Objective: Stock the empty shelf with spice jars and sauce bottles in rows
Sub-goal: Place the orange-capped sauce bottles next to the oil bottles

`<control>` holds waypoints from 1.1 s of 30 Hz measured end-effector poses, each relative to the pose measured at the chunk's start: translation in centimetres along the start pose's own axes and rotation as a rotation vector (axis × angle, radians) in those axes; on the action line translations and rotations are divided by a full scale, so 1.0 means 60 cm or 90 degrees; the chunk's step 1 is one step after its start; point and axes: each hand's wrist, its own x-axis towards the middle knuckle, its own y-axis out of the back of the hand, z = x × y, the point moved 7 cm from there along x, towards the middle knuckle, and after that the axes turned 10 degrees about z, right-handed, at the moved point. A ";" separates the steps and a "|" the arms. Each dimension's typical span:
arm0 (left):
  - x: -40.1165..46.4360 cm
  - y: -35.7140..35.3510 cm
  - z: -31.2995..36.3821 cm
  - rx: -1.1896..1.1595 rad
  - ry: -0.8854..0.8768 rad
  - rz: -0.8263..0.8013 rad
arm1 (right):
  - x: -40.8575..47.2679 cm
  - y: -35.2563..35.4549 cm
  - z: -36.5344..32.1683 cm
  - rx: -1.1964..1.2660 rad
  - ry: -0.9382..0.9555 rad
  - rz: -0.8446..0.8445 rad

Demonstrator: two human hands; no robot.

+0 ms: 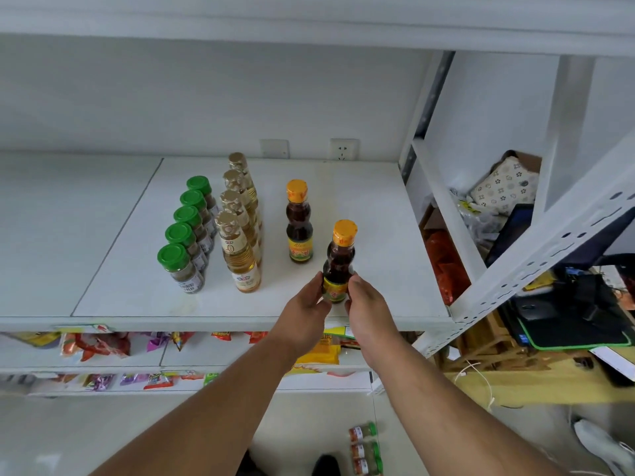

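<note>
On the white shelf stand three rows running front to back. At the left are several spice jars with green lids. Beside them are several pale yellow bottles with gold caps. Further right stands one dark sauce bottle with an orange cap. A second dark sauce bottle is upright near the shelf's front edge. My left hand and my right hand hold its lower part from both sides.
Snack packets fill the lower shelves. Three spice jars with green lids lie on the floor below. A slanted perforated shelf upright rises at the right, with boxes, a cushion and a desk behind it. Wall sockets sit behind the shelf.
</note>
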 end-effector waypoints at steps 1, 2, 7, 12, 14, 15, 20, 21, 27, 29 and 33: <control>-0.004 0.011 -0.004 0.004 0.003 0.007 | -0.004 -0.011 -0.001 -0.006 0.007 -0.013; -0.007 0.022 -0.007 0.011 0.002 0.014 | -0.009 -0.022 -0.001 -0.010 0.012 -0.025; -0.024 0.078 -0.008 -0.003 0.005 0.061 | -0.039 -0.072 -0.003 -0.030 0.041 -0.071; -0.035 0.103 -0.009 -0.026 0.016 0.084 | -0.041 -0.098 0.005 -0.067 0.051 -0.088; -0.037 0.106 -0.013 -0.033 0.032 0.079 | -0.037 -0.096 0.011 -0.059 0.042 -0.081; -0.039 0.107 -0.016 -0.043 0.040 0.078 | -0.035 -0.094 0.014 -0.055 0.036 -0.079; -0.054 0.107 -0.023 -0.097 0.043 0.106 | -0.028 -0.086 0.024 -0.050 0.030 -0.086; -0.055 0.105 -0.024 -0.101 0.040 0.104 | -0.027 -0.087 0.024 -0.056 0.039 -0.093; -0.036 0.103 -0.033 -0.099 0.036 0.082 | -0.027 -0.091 0.020 -0.045 0.040 -0.092; -0.028 0.103 -0.033 -0.096 0.030 0.083 | -0.022 -0.092 0.019 -0.045 0.041 -0.090; -0.014 0.102 -0.025 -0.083 0.019 0.079 | -0.005 -0.096 0.017 -0.047 0.037 -0.079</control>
